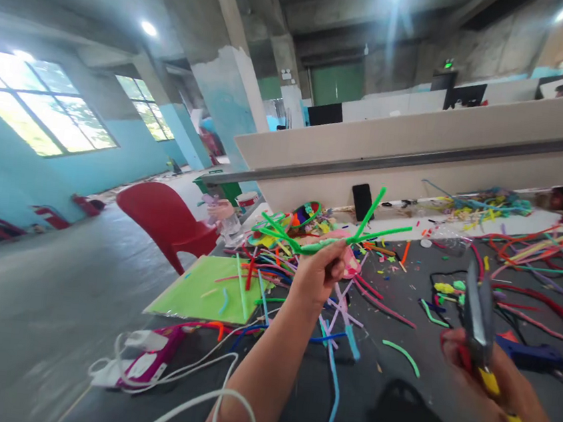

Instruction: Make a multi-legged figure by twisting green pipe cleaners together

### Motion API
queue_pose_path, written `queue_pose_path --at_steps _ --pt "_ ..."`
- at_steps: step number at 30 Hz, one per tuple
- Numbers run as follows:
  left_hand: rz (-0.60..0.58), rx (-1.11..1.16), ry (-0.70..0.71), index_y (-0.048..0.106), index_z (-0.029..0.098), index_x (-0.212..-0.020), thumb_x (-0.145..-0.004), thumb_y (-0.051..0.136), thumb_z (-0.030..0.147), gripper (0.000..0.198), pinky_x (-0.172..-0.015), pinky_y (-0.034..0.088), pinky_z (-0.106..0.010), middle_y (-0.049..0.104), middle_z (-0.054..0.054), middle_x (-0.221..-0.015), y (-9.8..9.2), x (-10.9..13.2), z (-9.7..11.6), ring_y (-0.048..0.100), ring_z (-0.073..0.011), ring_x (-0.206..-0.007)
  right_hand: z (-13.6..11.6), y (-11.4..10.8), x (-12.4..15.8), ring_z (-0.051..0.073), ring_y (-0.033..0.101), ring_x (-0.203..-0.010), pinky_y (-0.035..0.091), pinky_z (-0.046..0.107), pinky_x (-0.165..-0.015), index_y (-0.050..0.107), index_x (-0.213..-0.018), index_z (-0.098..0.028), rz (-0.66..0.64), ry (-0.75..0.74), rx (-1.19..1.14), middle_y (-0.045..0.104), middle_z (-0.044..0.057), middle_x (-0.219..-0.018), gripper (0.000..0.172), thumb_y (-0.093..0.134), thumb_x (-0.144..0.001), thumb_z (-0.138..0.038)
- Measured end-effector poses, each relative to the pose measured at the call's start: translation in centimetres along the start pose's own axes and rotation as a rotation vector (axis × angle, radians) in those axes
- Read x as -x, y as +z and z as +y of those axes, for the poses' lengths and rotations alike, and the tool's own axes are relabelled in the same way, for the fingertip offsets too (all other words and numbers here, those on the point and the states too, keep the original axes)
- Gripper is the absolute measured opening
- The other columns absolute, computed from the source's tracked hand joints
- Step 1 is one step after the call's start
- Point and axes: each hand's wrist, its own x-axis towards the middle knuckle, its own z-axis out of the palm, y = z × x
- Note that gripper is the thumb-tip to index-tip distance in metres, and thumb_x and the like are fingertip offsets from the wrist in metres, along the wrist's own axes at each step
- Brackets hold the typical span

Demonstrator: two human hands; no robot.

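Observation:
My left hand (320, 269) is closed around a green pipe-cleaner figure (314, 245), held up over the middle of the table. Bright green stems stick out of the figure to both sides, two of them forking at the right. At the lower right, my right hand (504, 389) is wrapped round a pair of scissors (479, 319) with yellow and red on the handles. The blades point up and away from me, and motion smears them a little. Below and between the hands lies a short light-green pipe cleaner (402, 355).
Pipe cleaners cover much of the dark table (367, 394). A green sheet (198, 286) and a purple power strip (158, 359) with white cables lie at left. A phone (362, 201) leans on the partition. A blue-handled tool (532, 355) lies at right; a red chair (164, 219) stands beyond.

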Motion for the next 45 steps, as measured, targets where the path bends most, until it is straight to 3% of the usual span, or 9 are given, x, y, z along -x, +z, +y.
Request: queue_pose_path --at_steps 3,6,8,13,20,24,32,45 --pt "0.040 -0.106 0.114 0.056 0.015 -0.068 -0.069 0.072 0.029 0.022 -0.034 0.016 -0.016 0.038 0.007 -0.045 0.6 0.0 -0.5 0.032 -0.0029 -0.035 -0.1 -0.3 -0.3 0.020 0.069 -0.075 0.057 0.025 -0.063 0.059 -0.110 -0.024 -0.112 -0.126 0.176 0.068 0.007 -0.088 0.036 0.063 -0.078 -0.040" --pt "0.047 -0.168 0.172 0.059 0.015 -0.071 -0.071 0.071 0.028 0.018 -0.035 0.019 -0.016 0.040 0.008 -0.043 0.8 0.2 -0.9 0.034 -0.0033 -0.035 -0.5 0.3 -1.0 0.021 0.068 -0.074 0.057 0.029 -0.067 0.059 -0.109 -0.021 -0.008 -0.241 0.365 0.068 0.008 -0.091 0.034 0.058 -0.081 -0.041" --pt "0.050 -0.198 0.182 0.061 0.015 -0.075 -0.072 0.070 0.028 0.016 -0.036 0.021 -0.016 0.042 0.008 -0.043 0.9 0.3 -1.0 0.035 -0.0033 -0.036 -0.9 0.8 -1.7 0.022 0.068 -0.084 0.056 0.032 -0.075 0.057 -0.112 -0.020 0.071 -0.291 0.465 0.068 0.009 -0.099 0.034 0.054 -0.084 -0.040" --pt "0.032 -0.258 0.153 0.063 0.014 -0.076 -0.072 0.070 0.030 0.018 -0.036 0.021 -0.016 0.044 0.007 -0.045 1.1 0.7 -0.8 0.035 -0.0028 -0.036 -2.6 0.2 -3.8 0.023 0.062 -0.102 0.052 0.036 -0.087 0.050 -0.120 -0.022 0.010 -0.372 0.724 0.062 0.010 -0.113 0.034 0.049 -0.087 -0.031" --pt "-0.019 -0.301 0.081 0.063 0.014 -0.077 -0.073 0.068 0.031 0.018 -0.036 0.020 -0.016 0.043 0.006 -0.046 1.3 1.0 -0.8 0.033 -0.0030 -0.037 -4.6 0.4 -4.8 0.025 0.059 -0.103 0.052 0.033 -0.072 0.045 -0.124 -0.025 -0.016 -0.324 0.988 0.056 0.009 -0.120 0.041 0.052 -0.083 -0.027" --pt "-0.035 -0.321 0.093 0.061 0.013 -0.069 -0.074 0.067 0.028 0.016 -0.038 0.021 -0.017 0.041 0.006 -0.045 1.4 1.2 -0.5 0.032 -0.0030 -0.039 -5.3 1.2 -4.9 0.024 0.059 -0.100 0.048 0.029 -0.064 0.045 -0.124 -0.027 -0.017 -0.307 1.037 0.057 0.008 -0.117 0.042 0.053 -0.083 -0.027" --pt "-0.098 -0.259 0.016 0.045 0.015 -0.052 -0.073 0.065 0.024 0.030 -0.038 0.017 -0.018 0.036 0.006 -0.043 1.8 1.3 0.1 0.029 -0.0024 -0.037 -6.7 1.9 -5.7 0.023 0.058 -0.095 0.043 0.028 -0.062 0.045 -0.125 -0.025 -0.028 -0.317 1.034 0.057 0.008 -0.114 0.047 0.057 -0.079 -0.023" --pt "-0.097 -0.196 -0.040 0.040 0.015 -0.053 -0.070 0.065 0.022 0.031 -0.037 0.015 -0.017 0.035 0.006 -0.046 1.5 1.2 0.0 0.028 -0.0015 -0.037 -7.0 2.2 -6.3 0.020 0.058 -0.088 0.038 0.027 -0.061 0.047 -0.118 -0.026 -0.028 -0.375 1.065 0.056 0.006 -0.107 0.042 0.058 -0.078 -0.021"
